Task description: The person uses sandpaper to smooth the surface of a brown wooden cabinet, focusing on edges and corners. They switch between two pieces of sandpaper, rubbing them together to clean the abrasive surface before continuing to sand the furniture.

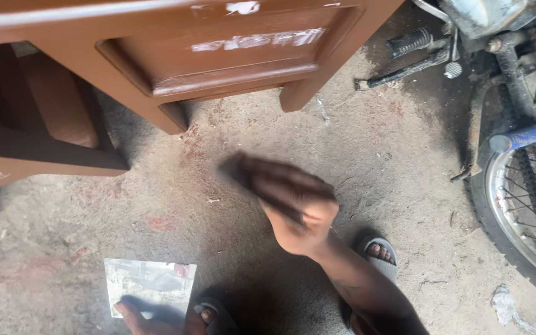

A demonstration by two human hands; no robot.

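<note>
Left hand (133, 312) at the bottom edge, fingertips down on the near edge of a flat grey-white sheet (150, 286) lying on the dirt floor (404, 161). Only part of the hand is in frame, so I can't tell finger spread. A toe in a grey sandal (213, 315) sits just beside the sheet's right corner.

Right hand (293, 208) mid-frame, arm coming in from lower right. Fingers curled tight around a dark flat piece (243, 169) (motion-blurred, can't tell what it is), held above the floor and pointing toward the furniture. Other foot in a grey sandal (379, 253) just behind the forearm.

Further out: brown painted wooden cabinet (218, 56) with a recessed panel across the top, legs on the floor, white smears on the panel. Red stains on the dirt near its legs.

Far right: motorcycle (522, 155), spoked rear wheel, chain, footpeg, blue grip-like part.
</note>
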